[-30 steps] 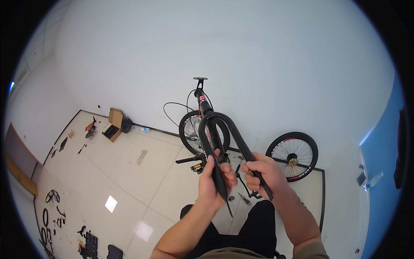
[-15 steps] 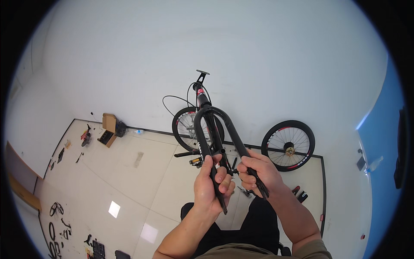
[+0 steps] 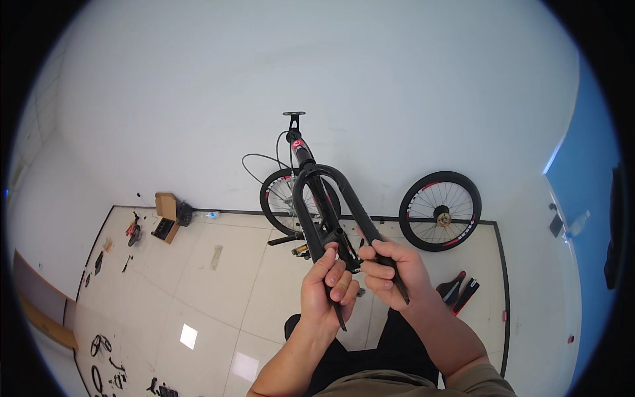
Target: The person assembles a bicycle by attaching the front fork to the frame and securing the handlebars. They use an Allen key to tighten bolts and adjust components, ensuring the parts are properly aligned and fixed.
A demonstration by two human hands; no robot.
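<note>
Fork point(image 3: 357, 210) held above floor point(image 3: 205, 284); left hand point(image 3: 319, 288) closed round one leg point(image 3: 305, 213), right hand point(image 3: 400, 268) round other. Uneven pull could twist fork; slack grip could let it drop.

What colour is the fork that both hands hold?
The fork is black; it shows best in the head view.

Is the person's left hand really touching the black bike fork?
Touching. The head view shows the left hand curled around one leg of the black bike fork, with no gap between.
</note>
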